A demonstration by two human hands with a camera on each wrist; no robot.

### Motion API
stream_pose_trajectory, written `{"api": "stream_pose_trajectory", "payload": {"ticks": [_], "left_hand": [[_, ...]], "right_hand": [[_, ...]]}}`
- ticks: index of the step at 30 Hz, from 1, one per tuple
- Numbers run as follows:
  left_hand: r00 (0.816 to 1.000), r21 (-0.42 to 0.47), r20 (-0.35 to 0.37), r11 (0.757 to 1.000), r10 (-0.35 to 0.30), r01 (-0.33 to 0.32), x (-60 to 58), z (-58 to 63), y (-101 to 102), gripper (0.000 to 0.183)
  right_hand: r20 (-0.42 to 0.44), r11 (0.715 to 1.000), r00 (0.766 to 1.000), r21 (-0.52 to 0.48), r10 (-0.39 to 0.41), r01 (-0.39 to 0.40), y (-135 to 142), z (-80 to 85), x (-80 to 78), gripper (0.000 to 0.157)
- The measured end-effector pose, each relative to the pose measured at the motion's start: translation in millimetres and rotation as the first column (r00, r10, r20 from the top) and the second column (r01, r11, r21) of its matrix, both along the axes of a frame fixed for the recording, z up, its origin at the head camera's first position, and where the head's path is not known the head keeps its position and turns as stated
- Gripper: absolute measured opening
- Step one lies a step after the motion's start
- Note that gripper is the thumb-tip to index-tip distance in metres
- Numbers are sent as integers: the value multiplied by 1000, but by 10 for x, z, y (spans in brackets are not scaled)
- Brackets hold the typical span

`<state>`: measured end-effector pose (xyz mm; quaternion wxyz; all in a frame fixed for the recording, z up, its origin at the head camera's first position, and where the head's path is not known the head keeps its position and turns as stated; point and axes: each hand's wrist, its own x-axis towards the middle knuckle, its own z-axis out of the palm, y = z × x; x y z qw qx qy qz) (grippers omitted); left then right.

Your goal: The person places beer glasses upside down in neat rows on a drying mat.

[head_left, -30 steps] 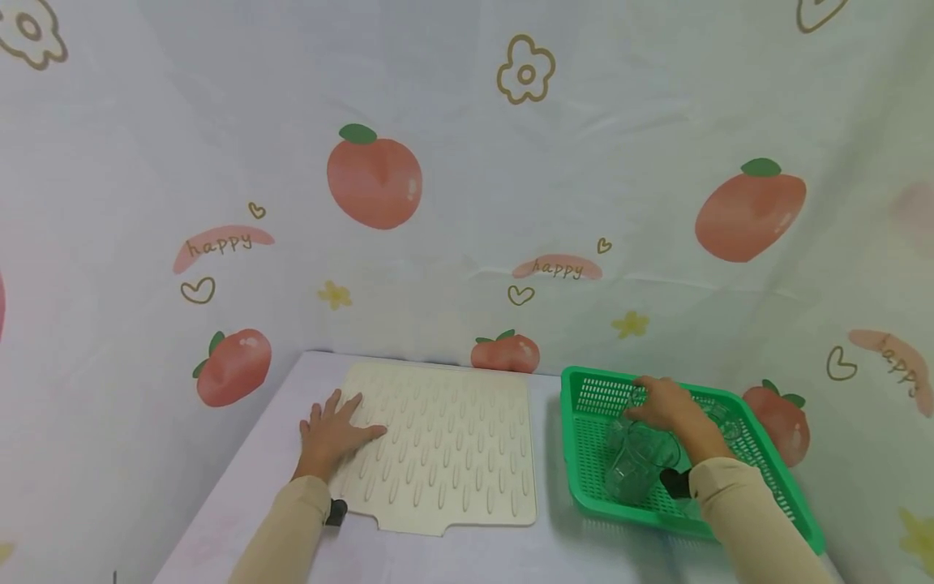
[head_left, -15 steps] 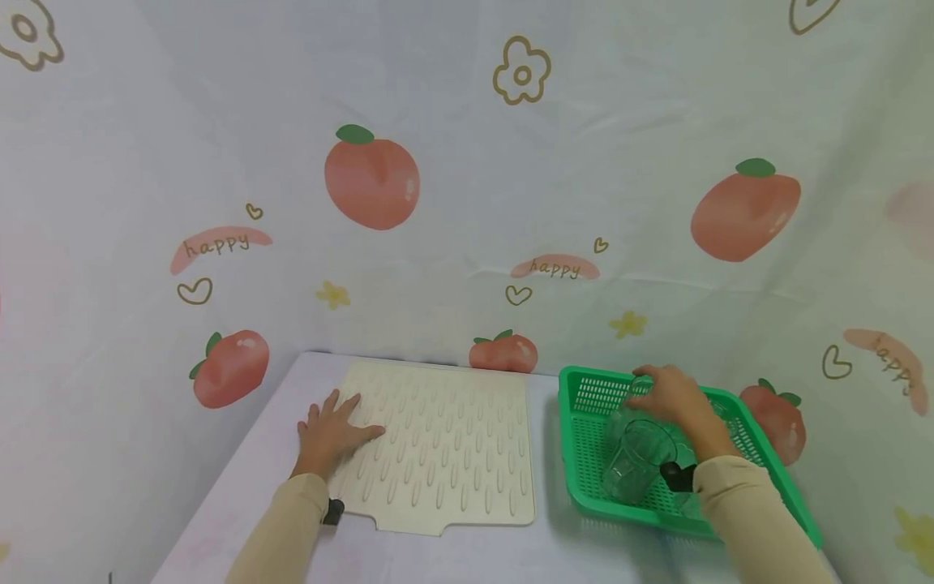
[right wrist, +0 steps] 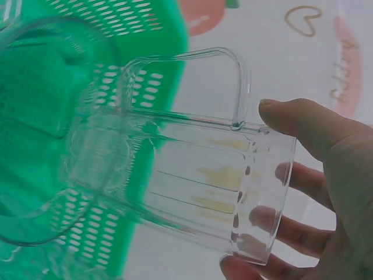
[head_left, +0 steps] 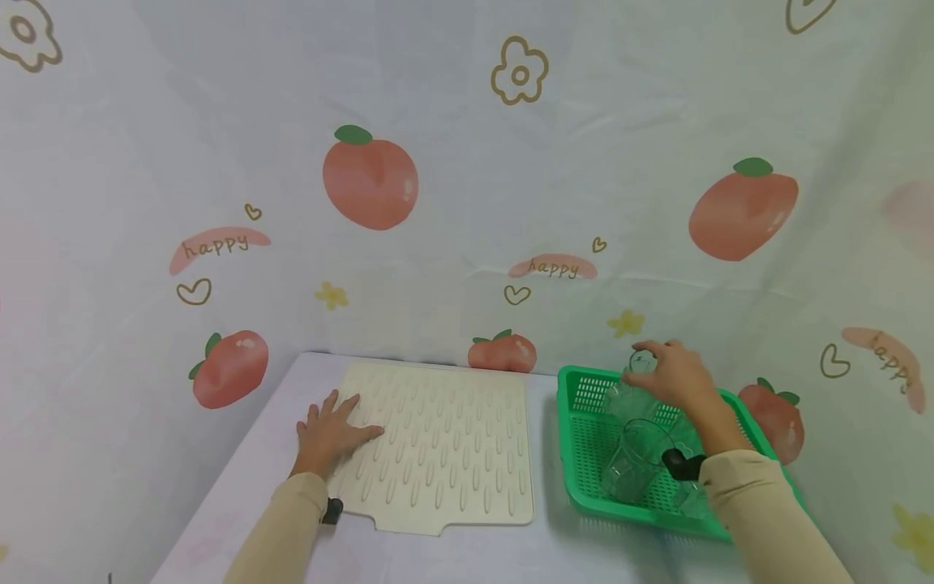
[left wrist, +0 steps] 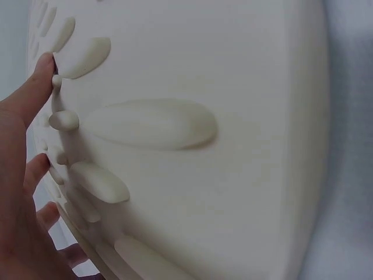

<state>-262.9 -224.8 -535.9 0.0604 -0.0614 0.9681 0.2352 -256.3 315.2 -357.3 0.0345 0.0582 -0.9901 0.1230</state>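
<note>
Glass mug (right wrist: 192,175) grasped by the right grip (head_left: 682,377), thumb and fingers curled about its upper end; squared handle (right wrist: 243,87) just beside the thumb in the right wrist view; located directly below and slightly left of the right grip, over the far part of a green basket (head_left: 620,511); overlapping in view with other glassware near its lower end, cannot tell whether touching it.

Nearer the person than the right grip, and lower, a second glass vessel (head_left: 629,478) in the basket, wide round rim facing upward; under the right wrist, more glassware (head_left: 693,499), partly hidden, shape hard to make out.

Well to the left of the right grip, the left grip (head_left: 326,438), released, fingers spread and resting on the left part of a cream board (head_left: 445,438); fingertips among raised oblong ridges (left wrist: 151,123) in the left wrist view; rightward from the left grip, the rest of the board, flat on a pale worktop (head_left: 496,560) and apart from the basket; just behind each grip, a black mount at the wrist and a beige sleeve (head_left: 766,511); beyond both grips, a pale cloth printed with peaches (head_left: 370,185), flowers and hearts.
</note>
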Motion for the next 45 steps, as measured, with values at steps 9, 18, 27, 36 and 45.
{"api": "stream_pose_trajectory", "payload": {"ticks": [9, 18, 27, 36, 45], "left_hand": [[1000, -30, -15, 1000, 0, -1, 46, 62, 44, 98], [1000, -27, -17, 1000, 1, -2, -1, 4, 24, 100], [1000, -30, -14, 1000, 7, -8, -11, -8, 16, 99], [999, -49, -33, 999, -8, 6, -61, -23, -23, 101], [1000, -35, -12, 999, -7, 7, -90, -100, -41, 105]], "right_hand": [[-65, 997, 998, -76, 15, -20, -148, 198, 38, 66], [-66, 979, 997, -198, 29, -42, -288, 323, 87, 68], [-88, 943, 994, -323, 60, -86, -420, 309, 93, 65], [-55, 876, 998, -481, 21, -45, -574, 227, 97, 69], [-97, 815, 995, -577, -2, -54, -731, 30, 44, 66]]}}
